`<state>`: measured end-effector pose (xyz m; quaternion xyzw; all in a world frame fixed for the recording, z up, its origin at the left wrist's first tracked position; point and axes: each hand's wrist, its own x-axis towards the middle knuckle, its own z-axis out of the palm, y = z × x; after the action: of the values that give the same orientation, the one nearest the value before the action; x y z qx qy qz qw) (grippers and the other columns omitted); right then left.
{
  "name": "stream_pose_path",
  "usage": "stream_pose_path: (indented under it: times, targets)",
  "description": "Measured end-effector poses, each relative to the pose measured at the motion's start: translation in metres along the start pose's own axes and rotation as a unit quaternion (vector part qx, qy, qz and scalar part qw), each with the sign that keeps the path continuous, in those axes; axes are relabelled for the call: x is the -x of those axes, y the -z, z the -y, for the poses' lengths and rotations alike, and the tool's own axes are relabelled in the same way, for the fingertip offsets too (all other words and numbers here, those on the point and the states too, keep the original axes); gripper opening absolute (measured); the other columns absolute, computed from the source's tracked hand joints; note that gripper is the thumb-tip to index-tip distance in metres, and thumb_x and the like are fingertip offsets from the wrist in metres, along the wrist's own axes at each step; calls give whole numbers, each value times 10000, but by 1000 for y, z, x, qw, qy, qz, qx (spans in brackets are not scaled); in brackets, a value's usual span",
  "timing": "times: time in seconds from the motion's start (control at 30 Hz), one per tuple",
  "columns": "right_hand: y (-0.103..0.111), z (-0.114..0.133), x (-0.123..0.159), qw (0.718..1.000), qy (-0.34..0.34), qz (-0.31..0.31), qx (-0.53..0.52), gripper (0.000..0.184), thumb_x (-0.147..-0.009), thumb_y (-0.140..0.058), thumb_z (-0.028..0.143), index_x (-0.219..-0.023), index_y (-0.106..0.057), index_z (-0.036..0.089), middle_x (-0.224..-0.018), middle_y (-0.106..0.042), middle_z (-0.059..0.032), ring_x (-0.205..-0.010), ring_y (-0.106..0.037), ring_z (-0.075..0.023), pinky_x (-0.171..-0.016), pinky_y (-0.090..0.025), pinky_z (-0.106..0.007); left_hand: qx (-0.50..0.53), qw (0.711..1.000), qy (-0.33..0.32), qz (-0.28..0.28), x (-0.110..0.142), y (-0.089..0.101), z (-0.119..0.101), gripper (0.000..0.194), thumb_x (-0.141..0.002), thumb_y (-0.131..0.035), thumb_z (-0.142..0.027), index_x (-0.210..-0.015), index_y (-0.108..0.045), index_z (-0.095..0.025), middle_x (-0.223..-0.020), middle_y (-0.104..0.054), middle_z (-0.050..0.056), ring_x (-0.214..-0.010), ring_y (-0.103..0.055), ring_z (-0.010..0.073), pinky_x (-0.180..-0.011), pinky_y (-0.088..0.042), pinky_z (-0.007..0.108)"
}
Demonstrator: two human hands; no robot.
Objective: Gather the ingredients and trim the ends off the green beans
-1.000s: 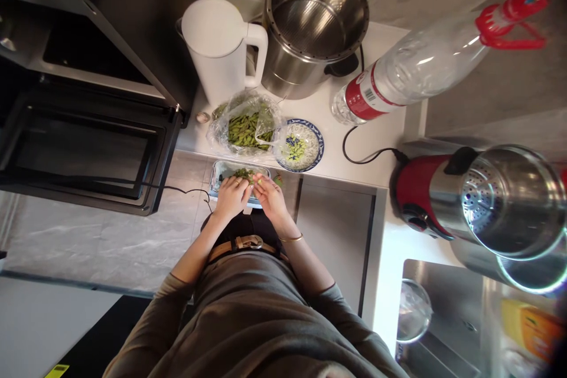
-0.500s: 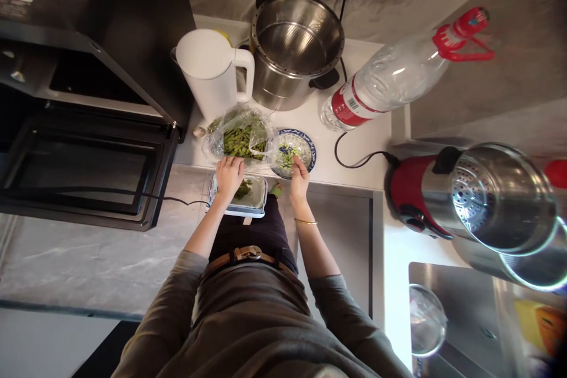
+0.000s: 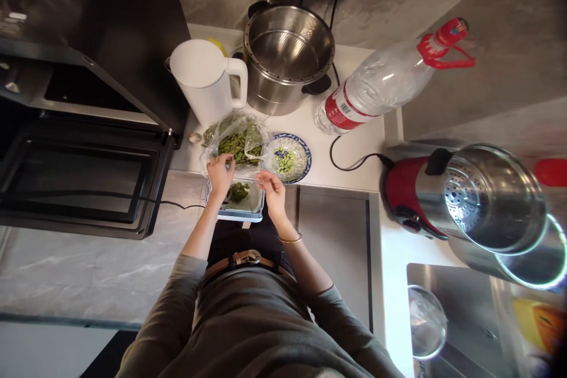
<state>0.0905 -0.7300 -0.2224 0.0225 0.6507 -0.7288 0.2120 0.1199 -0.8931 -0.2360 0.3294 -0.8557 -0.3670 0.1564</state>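
Note:
My left hand point(image 3: 220, 176) is at the front edge of a clear plastic bag point(image 3: 212, 144) full of green edamame pods point(image 3: 234, 143). Its thumb and fingertips are pinched on an edamame pod. My right hand point(image 3: 273, 192) hovers beside the bin's right side, just in front of the plate, fingers loosely apart and holding nothing I can see. A blue-rimmed patterned plate point(image 3: 303, 156) bears shelled light-green beans point(image 3: 284, 160). Below my hands is a pale rectangular bin point(image 3: 252, 201) with emptied pods point(image 3: 238, 192) inside.
Behind the bag stand a white jug point(image 3: 201, 77) and a steel pot point(image 3: 277, 85). A large water bottle point(image 3: 372, 94) leans to the right. Farther right are a red-and-steel appliance point(image 3: 414, 189) and a sink point(image 3: 469, 301). An open oven door point(image 3: 84, 177) juts out at left.
My right hand went from the bin to the plate, then back toward the bin's right side. My left hand left the bin and moved up to the bag's pods. The view shifted slightly.

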Motion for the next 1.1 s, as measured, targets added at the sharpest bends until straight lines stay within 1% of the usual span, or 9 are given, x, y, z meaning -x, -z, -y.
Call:
stream_pose_path:
  times: [0.1, 0.2, 0.3, 0.4, 0.5, 0.67, 0.83, 0.97, 1.1]
  targets:
    - [-10, 4, 3, 990, -104, 94, 4, 388, -801, -592, 587, -788, -666, 207, -762, -700, -41, -682, -650, -164, -636, -530, -289, 216, 976, 0, 9, 27, 4, -5, 181, -840, -646, -289, -991, -672, -193, -933, -728, 54, -826, -668, 184, -786, -508, 314]
    - [-15, 4, 6, 982, -118, 141, 34, 508, -805, -519, 685, -639, -579, 208, -599, -602, -9, -543, -559, -135, -528, -453, -261, 300, 953, -5, 38, 56, 6, -8, 209, -819, -684, -362, -945, -674, -195, -885, -730, 36, -769, -670, 161, -722, -523, 280]
    - [-14, 2, 8, 985, -62, 139, 84, 513, -806, -531, 679, -586, -516, 216, -524, -499, 31, -495, -464, -113, -509, -386, -252, 247, 967, -56, 40, 75, 11, -6, 158, -844, -673, -354, -902, -678, -208, -860, -729, 33, -786, -671, 168, -745, -530, 293]
    - [-8, 1, 10, 978, -21, 141, 155, 535, -811, -533, 669, -533, -453, 219, -489, -417, 49, -490, -385, -105, -511, -337, -254, 109, 980, -154, 56, 81, 19, -2, 111, -887, -642, -321, -898, -676, -216, -862, -720, 45, -856, -664, 199, -808, -518, 327]
    - [-2, 1, 10, 972, 5, 136, 189, 540, -804, -547, 667, -519, -450, 219, -502, -421, 47, -513, -383, -110, -529, -337, -260, -37, 970, -218, 101, 82, 25, -3, 127, -932, -583, -300, -914, -658, -200, -876, -706, 75, -880, -649, 224, -822, -495, 346]
    - [-1, -2, 12, 975, -26, 155, 157, 525, -782, -587, 669, -516, -527, 220, -480, -493, 33, -491, -454, -124, -537, -410, -270, -178, 942, -237, 156, 84, 25, -7, 269, -991, -435, -288, -827, -624, -190, -821, -664, 100, -858, -626, 239, -768, -470, 345]
    - [-10, -9, 19, 991, -64, 115, 39, 439, -707, -681, 658, -711, -711, 220, -750, -713, -23, -713, -652, -188, -704, -551, -319, -185, 950, -207, 145, 90, 17, -7, 281, -997, -405, -297, -867, -631, -191, -848, -666, 112, -872, -621, 247, -758, -459, 344]
    - [-15, -15, 26, 993, -71, 86, -32, 409, -721, -695, 625, -796, -748, 226, -822, -741, -37, -781, -682, -197, -735, -564, -326, -132, 970, -156, 132, 97, 7, -5, 271, -998, -401, -287, -884, -623, -181, -881, -679, 117, -884, -633, 240, -766, -476, 333]
    - [-18, -17, 32, 996, -30, 75, -25, 401, -775, -648, 617, -813, -744, 228, -858, -752, -44, -832, -700, -207, -813, -565, -355, -31, 984, -116, 134, 102, -2, -5, 276, -997, -366, -254, -908, -618, -185, -882, -693, 99, -859, -648, 215, -768, -495, 317]
